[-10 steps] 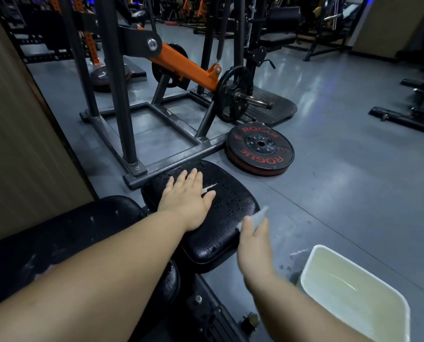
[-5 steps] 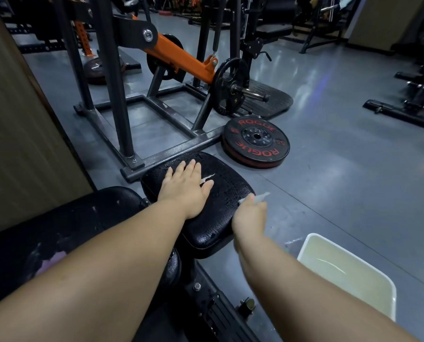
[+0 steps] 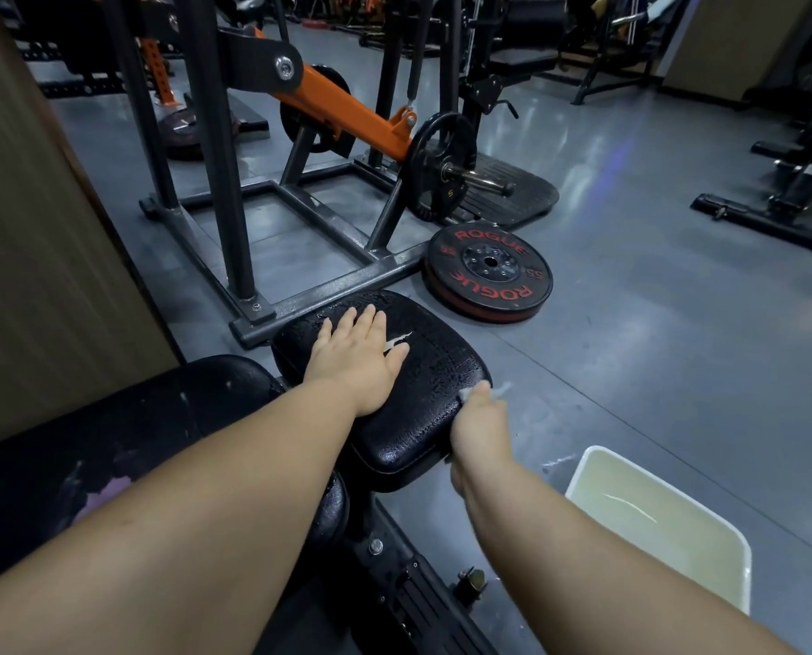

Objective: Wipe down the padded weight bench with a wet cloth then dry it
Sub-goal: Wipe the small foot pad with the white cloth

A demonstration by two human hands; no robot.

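Head view.
- Step: wet wipe, judging by the beaded sheen on the seat pad.
- Left hand: fingers spread, pressed flat on the pad top.
- Right hand: curled round the pale cloth at the pad's right edge.
- Next: probably follow that rim, then dry.
- Room: basin near on the right; weight plate close beyond.

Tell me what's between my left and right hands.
In the head view, only bare, wet-looking seat pad separates the left hand from the right hand, which grips the cloth.
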